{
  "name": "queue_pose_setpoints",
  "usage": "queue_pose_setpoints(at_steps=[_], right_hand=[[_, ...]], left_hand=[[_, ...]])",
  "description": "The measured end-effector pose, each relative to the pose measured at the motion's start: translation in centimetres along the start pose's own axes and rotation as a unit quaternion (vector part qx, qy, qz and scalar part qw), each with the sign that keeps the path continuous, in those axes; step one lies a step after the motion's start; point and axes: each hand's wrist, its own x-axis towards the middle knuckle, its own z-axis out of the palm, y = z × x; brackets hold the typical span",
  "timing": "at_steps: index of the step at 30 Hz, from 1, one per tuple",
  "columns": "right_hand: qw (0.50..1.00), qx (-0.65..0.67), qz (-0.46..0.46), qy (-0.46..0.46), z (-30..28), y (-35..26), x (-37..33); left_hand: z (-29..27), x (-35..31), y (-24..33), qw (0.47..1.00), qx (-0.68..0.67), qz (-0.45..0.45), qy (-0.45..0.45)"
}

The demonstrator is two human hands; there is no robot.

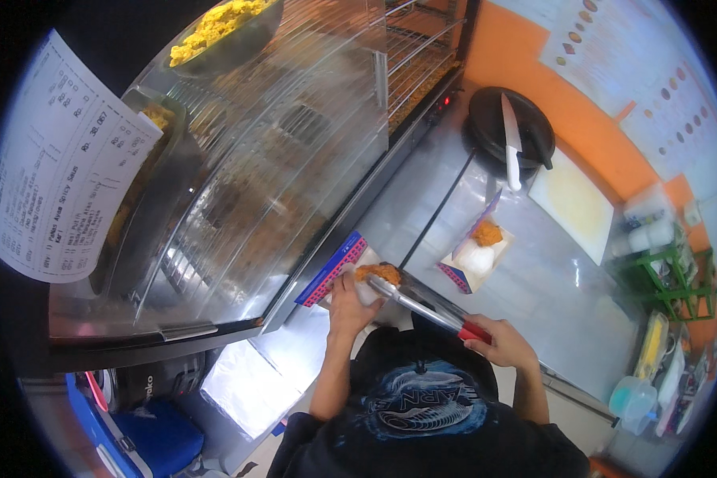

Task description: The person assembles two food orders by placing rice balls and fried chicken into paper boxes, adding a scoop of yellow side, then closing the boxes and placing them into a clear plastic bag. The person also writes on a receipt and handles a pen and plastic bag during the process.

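Note:
My right hand (498,342) grips metal tongs (426,309) by their red handle. Their tips pinch or touch a piece of orange-brown fried chicken (378,274) at a paper food box (333,271) with a blue and pink side. White rice (368,293) shows beside the chicken, partly hidden by fingers and tongs. My left hand (347,307) is closed around the near edge of that box. To the right on the metal counter stands a second open paper box (454,277) with a mound of rice (476,257) and another fried chicken piece (487,233).
A glass display cabinet (295,151) with wire racks takes up the left side, a paper receipt (68,167) hanging before it. At the back of the counter, a knife (511,131) lies across a black mortar (486,111) beside a white cutting board (572,203). Green baskets (677,279) stand right.

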Motion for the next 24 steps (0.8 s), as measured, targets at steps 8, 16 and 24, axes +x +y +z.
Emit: queue_pose_setpoints(at_steps=[8, 16, 24], right_hand=[[0.987, -0.157, 0.0, -0.008, -1.1, -4.6, -0.5], [0.984, -0.179, 0.007, 0.003, -5.5, -6.3, -4.7], [0.993, 0.023, -0.079, 0.088, -11.1, -4.4, -6.3]], left_hand=[[0.3, 0.0, 0.3, 1.0, -0.005, -0.009, 0.011], [0.0, -0.3, 0.3, 1.0, -0.005, -0.001, 0.016], [0.3, -0.5, -0.1, 1.0, -0.02, 0.016, -0.005]])
